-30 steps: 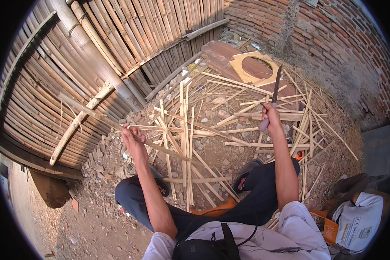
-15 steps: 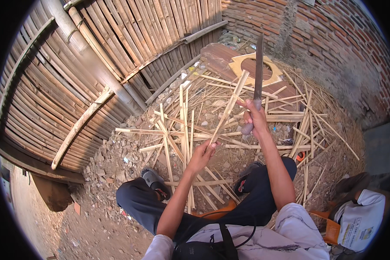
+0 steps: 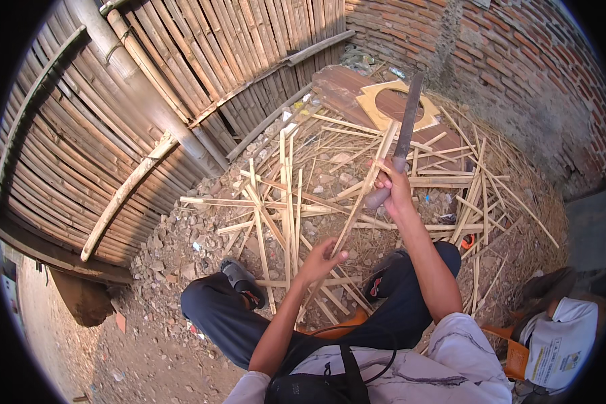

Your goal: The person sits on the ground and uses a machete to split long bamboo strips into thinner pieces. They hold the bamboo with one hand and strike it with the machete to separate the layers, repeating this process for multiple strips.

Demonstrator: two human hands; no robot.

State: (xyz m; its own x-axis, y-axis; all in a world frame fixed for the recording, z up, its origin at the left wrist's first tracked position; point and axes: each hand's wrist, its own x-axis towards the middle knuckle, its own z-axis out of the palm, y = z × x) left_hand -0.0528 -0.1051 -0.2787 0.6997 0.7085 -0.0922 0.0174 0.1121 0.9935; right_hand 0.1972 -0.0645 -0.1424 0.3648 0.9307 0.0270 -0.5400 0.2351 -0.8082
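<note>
Over the last half second the left hand (image 3: 322, 261) has slid down toward the person's lap, and the knife (image 3: 411, 114) has tipped over to the right. The pale bamboo strip (image 3: 365, 186) slants on the person's side of the brown board (image 3: 343, 94), its top end toward it: long, straight, narrow and flat, yellowish. The strip passes between the left thumb and fingers, farther from the board than the right hand; whether they are clamped on it I cannot tell. The right hand (image 3: 398, 188) is wrapped firmly around the knife's grip, beside the strip, the dark blade pointing past the board. On the board lies a yellow panel (image 3: 370, 108) with a round hole. Nearer than the board, loose strips (image 3: 288, 215) crisscross over rubble; beyond it rises a brick wall (image 3: 512, 74).
</note>
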